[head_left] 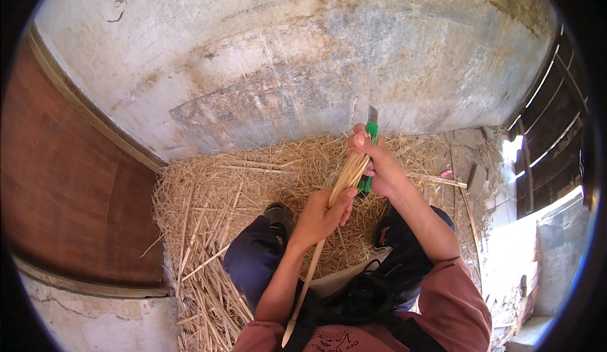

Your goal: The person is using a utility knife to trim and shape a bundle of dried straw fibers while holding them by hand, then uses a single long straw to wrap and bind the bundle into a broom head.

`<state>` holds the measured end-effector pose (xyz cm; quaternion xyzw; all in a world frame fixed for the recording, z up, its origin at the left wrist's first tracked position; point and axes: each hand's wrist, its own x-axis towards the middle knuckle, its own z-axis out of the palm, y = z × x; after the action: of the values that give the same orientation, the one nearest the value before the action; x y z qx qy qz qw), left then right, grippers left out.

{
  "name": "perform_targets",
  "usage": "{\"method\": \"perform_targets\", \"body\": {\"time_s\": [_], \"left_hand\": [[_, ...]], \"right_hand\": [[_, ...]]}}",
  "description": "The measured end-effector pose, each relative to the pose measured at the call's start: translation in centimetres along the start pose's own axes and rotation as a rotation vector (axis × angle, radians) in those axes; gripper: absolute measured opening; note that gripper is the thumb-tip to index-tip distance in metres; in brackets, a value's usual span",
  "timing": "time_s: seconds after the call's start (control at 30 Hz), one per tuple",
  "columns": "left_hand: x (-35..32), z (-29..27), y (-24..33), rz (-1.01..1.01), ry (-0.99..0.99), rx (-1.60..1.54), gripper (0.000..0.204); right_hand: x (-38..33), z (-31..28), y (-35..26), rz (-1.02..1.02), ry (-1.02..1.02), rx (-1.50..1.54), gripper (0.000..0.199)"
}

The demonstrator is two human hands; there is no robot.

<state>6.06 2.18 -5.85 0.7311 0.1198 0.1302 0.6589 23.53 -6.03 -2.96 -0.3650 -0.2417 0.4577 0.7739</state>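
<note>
A long pale stick (307, 285), apparently bamboo or wood, slants up from my lap. Its upper end splits into a bundle of thin curled shavings (349, 174). My left hand (321, 218) is closed around the stick just below the shavings. Above it, my right hand (378, 157) grips a green utility knife (372, 131) with its metal blade out and pointing up toward the wall. The right thumb and fingers lie against the top of the shavings, hiding part of the knife's handle. Both hands are close together over the space between my knees.
Straw-like shavings (208, 184) cover the floor around my feet. Loose pale sticks (205, 292) lie piled at the left. A stained wall (284, 55) rises ahead, a brown wooden panel (69, 181) stands left, and a small block (477, 178) lies at the right.
</note>
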Motion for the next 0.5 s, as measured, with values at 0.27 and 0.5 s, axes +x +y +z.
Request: {"method": "perform_targets", "body": {"time_s": [0.27, 0.5], "left_hand": [[0.2, -1.8, -2.8, -0.088, 0.005, -0.225, 0.048], [-0.2, -2.4, -0.8, -0.082, 0.066, -0.062, 0.051]], "right_hand": [[0.1, -1.9, -4.3, -0.37, 0.102, -0.29, 0.032], [-3.3, -2.1, -5.5, -0.382, -0.121, -1.036, 0.033]]}}
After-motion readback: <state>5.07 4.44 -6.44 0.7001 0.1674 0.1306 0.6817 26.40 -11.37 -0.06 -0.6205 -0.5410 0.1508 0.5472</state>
